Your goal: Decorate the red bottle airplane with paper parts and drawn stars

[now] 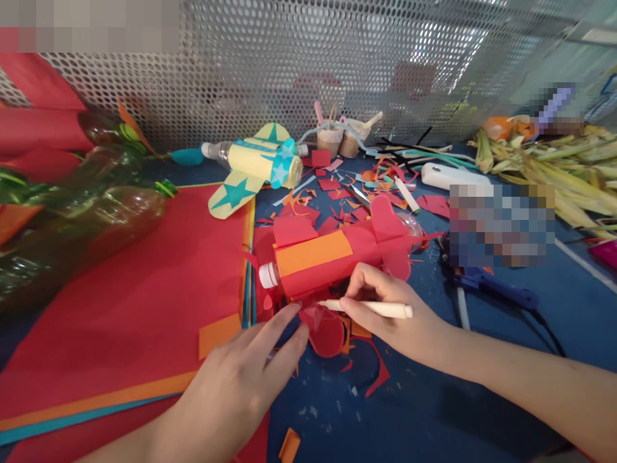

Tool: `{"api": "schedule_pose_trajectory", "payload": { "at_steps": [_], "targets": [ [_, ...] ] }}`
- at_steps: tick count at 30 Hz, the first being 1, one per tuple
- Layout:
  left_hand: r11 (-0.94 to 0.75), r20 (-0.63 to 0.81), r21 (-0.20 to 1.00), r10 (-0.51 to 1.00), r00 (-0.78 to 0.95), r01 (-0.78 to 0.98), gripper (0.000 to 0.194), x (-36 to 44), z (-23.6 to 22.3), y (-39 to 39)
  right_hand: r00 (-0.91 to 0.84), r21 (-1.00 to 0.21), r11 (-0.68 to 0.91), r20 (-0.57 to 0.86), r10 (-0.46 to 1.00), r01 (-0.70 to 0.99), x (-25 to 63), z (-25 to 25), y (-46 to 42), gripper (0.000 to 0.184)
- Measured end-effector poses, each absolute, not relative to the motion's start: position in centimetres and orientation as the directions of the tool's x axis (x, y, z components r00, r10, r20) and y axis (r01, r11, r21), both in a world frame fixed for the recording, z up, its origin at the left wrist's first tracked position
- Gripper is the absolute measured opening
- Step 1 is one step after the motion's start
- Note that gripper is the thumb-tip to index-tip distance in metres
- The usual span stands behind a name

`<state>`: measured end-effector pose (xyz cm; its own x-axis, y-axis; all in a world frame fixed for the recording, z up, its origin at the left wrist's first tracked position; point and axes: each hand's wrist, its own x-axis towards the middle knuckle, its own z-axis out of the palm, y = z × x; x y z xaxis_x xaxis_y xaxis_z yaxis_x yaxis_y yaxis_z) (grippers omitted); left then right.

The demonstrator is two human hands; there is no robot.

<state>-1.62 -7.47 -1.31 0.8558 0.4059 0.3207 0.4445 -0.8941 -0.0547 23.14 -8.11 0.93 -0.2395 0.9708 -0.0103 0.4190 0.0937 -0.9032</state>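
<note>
My right hand (385, 305) is closed round a slim cream marker pen (390, 310), its tip against a red piece (318, 321) on the table. Fingers apart, my left hand (255, 360) rests its fingertips at the left edge of that piece. Just beyond both hands lies a plastic bottle (328, 254) wrapped in red sheet with an orange strip, its white cap pointing left and red fin shapes at its right end. A red rounded cutout (328, 337) lies beside the marked piece, partly under it.
Stacked red sheets (144, 276) cover the left, with green bottles (120, 218) on them. Behind stands a yellow bottle plane (260, 164) with blue stars. Scraps (337, 193) lie around it. A blue glue gun (496, 286) and dried husks (569, 173) are at right, before a perforated metal panel (289, 71).
</note>
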Motion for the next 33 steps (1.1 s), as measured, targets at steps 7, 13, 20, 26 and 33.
{"api": "schedule_pose_trajectory", "payload": {
  "at_steps": [7,13,20,26,33],
  "targets": [
    [-0.886,0.354,-0.033,0.422,0.834,0.462,0.039,-1.42,-1.29,-7.61,-0.228,-0.896,0.103,0.001,0.974,0.433,23.23,0.82,-8.25,0.02],
    [-0.894,0.346,-0.052,0.402,0.848,0.445,0.038,-1.28,-0.92,-7.4,-0.227,-0.885,0.098,-0.008,0.974,0.455,23.18,0.77,-8.12,0.019],
    [-0.89,0.346,-0.053,0.409,0.844,0.453,0.038,-1.56,-1.26,-7.46,-0.223,-0.879,0.102,-0.005,0.975,0.466,23.28,0.86,-8.17,0.019],
    [-0.894,0.321,-0.079,0.396,0.86,0.441,0.039,-1.43,-1.17,-7.37,-0.213,-0.88,0.093,-0.009,0.977,0.465,23.18,0.95,-8.22,0.021],
    [-0.894,0.336,-0.059,0.401,0.852,0.444,0.038,-1.49,-0.97,-7.4,-0.218,-0.88,0.108,0.005,0.976,0.462,23.27,1.03,-8.21,0.021]
  ]
}}
